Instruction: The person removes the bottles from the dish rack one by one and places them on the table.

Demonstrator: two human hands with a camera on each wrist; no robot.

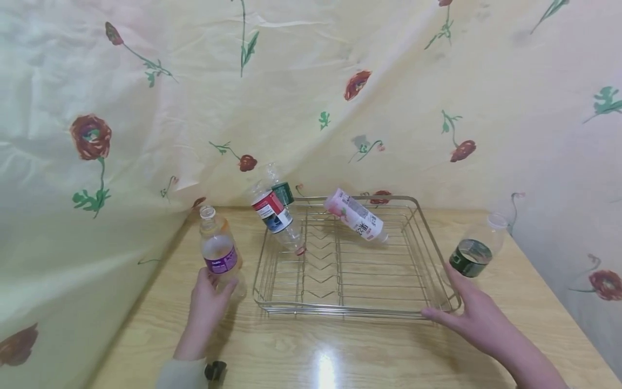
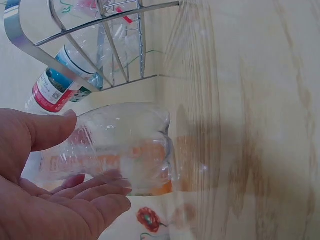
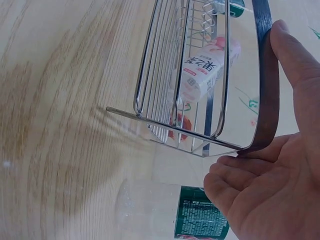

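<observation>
My left hand point(image 1: 211, 300) holds a clear plastic bottle point(image 2: 125, 135) with a purple label, low on its body. It stands upright on the table, left of a wire dish rack point(image 1: 340, 310). In the left wrist view the thumb lies along one side of it and the fingers along the other. My right hand point(image 1: 478, 319) grips the rack's front right corner, thumb on the flat rim point(image 3: 267, 75). Close by those fingers, a clear bottle with a green label point(image 3: 202, 212) stands outside the rack.
Inside the rack, a pink and white bottle point(image 1: 357, 216) lies slanted. At its left side a bottle with a red and blue label point(image 1: 272, 212) leans neck down, a green-labelled bottle point(image 1: 283, 193) behind it. Flowered cloth point(image 1: 291, 97) hangs behind the wooden table point(image 1: 286, 351).
</observation>
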